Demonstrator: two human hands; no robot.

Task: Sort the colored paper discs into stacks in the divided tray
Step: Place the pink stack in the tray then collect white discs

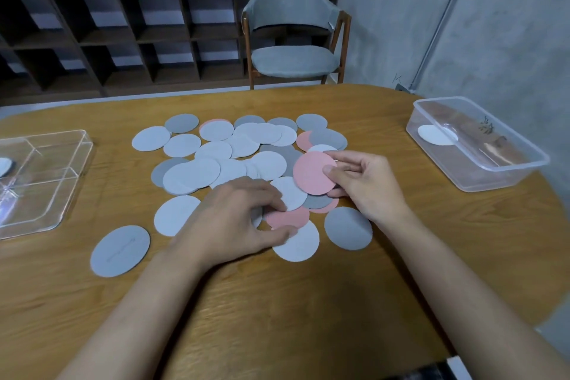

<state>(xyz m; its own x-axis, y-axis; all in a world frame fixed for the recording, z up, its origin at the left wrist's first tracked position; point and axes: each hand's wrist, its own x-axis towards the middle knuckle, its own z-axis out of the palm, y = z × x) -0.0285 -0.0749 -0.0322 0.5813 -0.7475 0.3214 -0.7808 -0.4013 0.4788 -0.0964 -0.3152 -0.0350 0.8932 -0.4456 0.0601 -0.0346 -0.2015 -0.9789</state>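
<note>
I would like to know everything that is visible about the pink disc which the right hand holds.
The pink disc is a flat, round, matte piece that looks like paper or thin card, plain and uncreased. The right hand pinches its right edge, thumb on top, fingers beneath. It is held over the pile of white, grey and pink discs on the wooden table. The left hand pinches a second pink disc, apart from it.

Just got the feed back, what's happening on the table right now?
A person is sorting paper discs. The right hand pinches a pink disc raised above the pile. The left hand curls over a second pink disc lying in it; whether it grips yet is unclear. The divided tray on the left shows hardly any discs, and most lie loose on the table.
</note>
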